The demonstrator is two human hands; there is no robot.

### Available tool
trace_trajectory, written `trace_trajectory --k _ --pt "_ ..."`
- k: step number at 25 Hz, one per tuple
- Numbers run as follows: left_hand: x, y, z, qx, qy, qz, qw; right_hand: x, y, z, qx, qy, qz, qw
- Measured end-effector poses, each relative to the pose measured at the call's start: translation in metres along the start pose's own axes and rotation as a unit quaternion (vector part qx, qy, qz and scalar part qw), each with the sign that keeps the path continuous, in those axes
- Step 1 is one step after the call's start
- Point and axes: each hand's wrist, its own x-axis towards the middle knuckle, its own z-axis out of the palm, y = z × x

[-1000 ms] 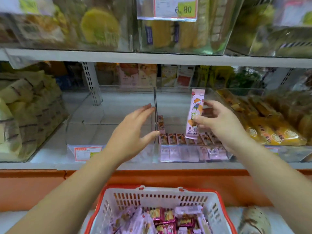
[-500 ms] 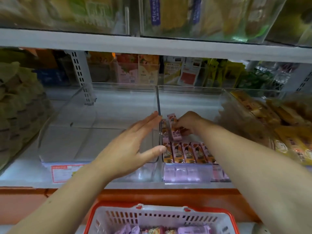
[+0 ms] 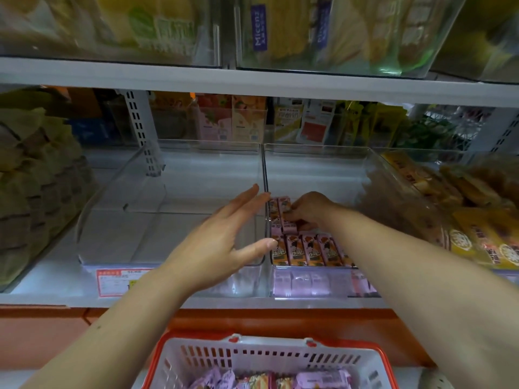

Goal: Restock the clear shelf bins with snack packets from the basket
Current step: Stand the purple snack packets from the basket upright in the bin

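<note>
Two clear bins stand side by side on the middle shelf. The left bin (image 3: 120, 203) holds nothing. The right bin (image 3: 317, 169) has a front row of pink snack packets (image 3: 304, 249) and a second row beginning behind it. My right hand (image 3: 307, 210) is inside the right bin, fingers curled on a pink packet (image 3: 286, 216) lying flat in that second row. My left hand (image 3: 224, 238) hovers with straight fingers at the divider between the bins, holding nothing. The white basket with a red rim (image 3: 269, 357) sits below, with more pink packets (image 3: 269, 380) in it.
Yellow snack packs (image 3: 477, 231) fill the bin to the right, and greenish bagged goods (image 3: 33, 186) are stacked at the left. Bins of yellow packets (image 3: 323, 32) sit on the upper shelf just overhead. Cartons line the back of the shelf. An orange ledge runs under the shelf.
My right hand has carried the upright pink packet down into the right bin and laid it flat behind the front row. The camera has moved closer. My left hand has barely shifted.
</note>
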Motion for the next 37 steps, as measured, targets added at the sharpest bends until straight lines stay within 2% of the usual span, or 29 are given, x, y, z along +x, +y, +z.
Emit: trace_trajectory --k 3,4,7,9,10,12,14,16,18,19,21,23,25,27,29,31,32,34,37 --pt "-0.004 0.003 -0.001 -0.006 0.026 -0.009 1.0 -0.03 -0.005 -0.01 -0.082 0.041 -0.054 0.994" --pt "-0.007 0.004 -0.001 -0.005 0.037 -0.012 0.999 -0.045 -0.006 -0.015 -0.071 0.059 -0.069 0.993" --pt "-0.029 0.015 0.0 0.025 0.106 -0.006 0.994 -0.099 0.003 -0.023 0.05 0.113 -0.135 0.983" --pt "-0.051 0.028 0.007 0.044 0.192 0.037 0.98 -0.143 0.022 -0.016 0.123 0.179 -0.202 0.955" --pt "-0.065 0.037 0.014 0.046 0.21 0.059 0.975 -0.167 0.035 -0.009 0.157 0.21 -0.228 0.938" --pt "-0.089 0.049 0.038 0.054 0.169 0.079 0.981 -0.204 0.062 0.012 0.213 0.259 -0.265 0.904" --pt "-0.115 0.051 0.077 0.04 0.061 0.056 0.996 -0.227 0.093 0.042 0.221 0.274 -0.251 0.902" --pt "-0.147 0.048 0.121 0.012 -0.064 -0.003 0.998 -0.239 0.129 0.08 0.184 0.208 -0.19 0.942" --pt "-0.175 0.044 0.158 0.009 -0.176 -0.072 0.982 -0.243 0.169 0.119 0.059 0.047 -0.119 0.99" --pt "-0.187 0.041 0.172 0.008 -0.218 -0.095 0.971 -0.242 0.191 0.136 -0.022 -0.038 -0.086 0.995" --pt "-0.205 0.035 0.192 0.004 -0.263 -0.127 0.956 -0.246 0.229 0.16 -0.162 -0.16 -0.019 0.974" --pt "-0.214 0.028 0.199 0.001 -0.263 -0.155 0.952 -0.254 0.252 0.176 -0.244 -0.234 0.028 0.941" --pt "-0.215 0.025 0.201 0.006 -0.262 -0.16 0.952 -0.261 0.262 0.187 -0.29 -0.253 0.032 0.923" --pt "-0.212 0.027 0.201 0.009 -0.265 -0.157 0.951 -0.262 0.264 0.191 -0.281 -0.228 0.026 0.932" --pt "-0.206 0.031 0.201 0.016 -0.25 -0.148 0.957 -0.256 0.26 0.184 -0.2 -0.205 0.04 0.957" --pt "-0.198 0.038 0.2 0.006 -0.216 -0.137 0.967 -0.247 0.249 0.166 -0.026 -0.177 0.098 0.979" --pt "-0.194 0.043 0.198 -0.021 -0.205 -0.136 0.969 -0.244 0.242 0.156 0.087 -0.173 0.127 0.973" --pt "-0.185 0.052 0.195 -0.129 -0.214 -0.155 0.956 -0.242 0.228 0.139 0.296 -0.201 0.152 0.921" --pt "-0.178 0.061 0.188 -0.352 -0.215 -0.218 0.885 -0.242 0.223 0.126 0.489 -0.254 0.168 0.818"
